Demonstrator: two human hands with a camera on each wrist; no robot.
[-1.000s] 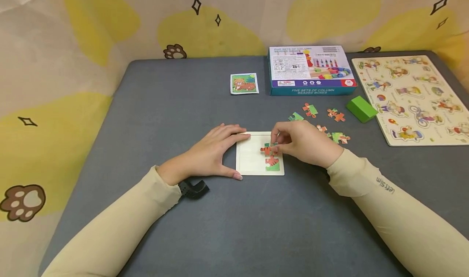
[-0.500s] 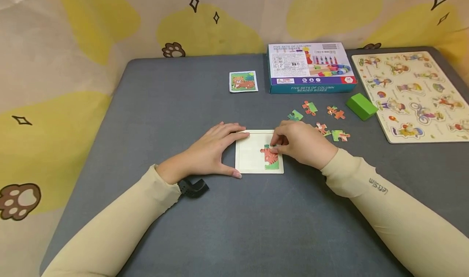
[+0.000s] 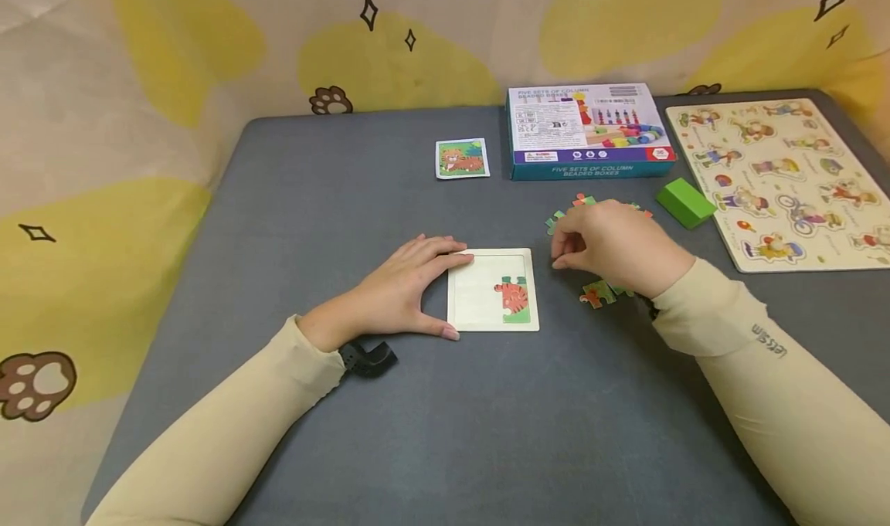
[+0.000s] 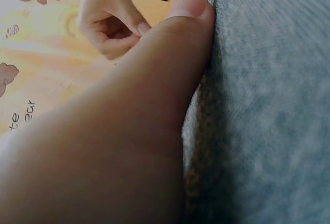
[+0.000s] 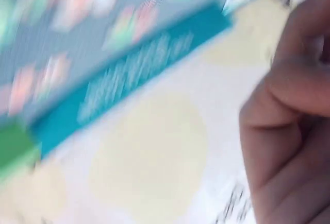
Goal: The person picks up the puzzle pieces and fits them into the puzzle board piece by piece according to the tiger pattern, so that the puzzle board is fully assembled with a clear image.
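Observation:
My left hand rests at the left side of a small white puzzle tray, fingers spread, with fingertips over the upper left and the thumb at the lower left corner. In the tray's right part lie joined puzzle pieces with orange tiger stripes and green. Right of the tray my right hand hovers, thumb and index tips close together, and no piece shows between them. Loose puzzle pieces lie below that hand; others are partly hidden behind it. In the left wrist view the left thumb reaches the tray's edge.
A tiger picture card lies at the back. Beside it is a bead set box. A green block touches or overlaps the corner area of a large wooden picture board on the right.
The right hand pressed a tiger piece against the lower one in the tray, let go and moved right, over the loose pieces. The left hand has stayed at the tray.

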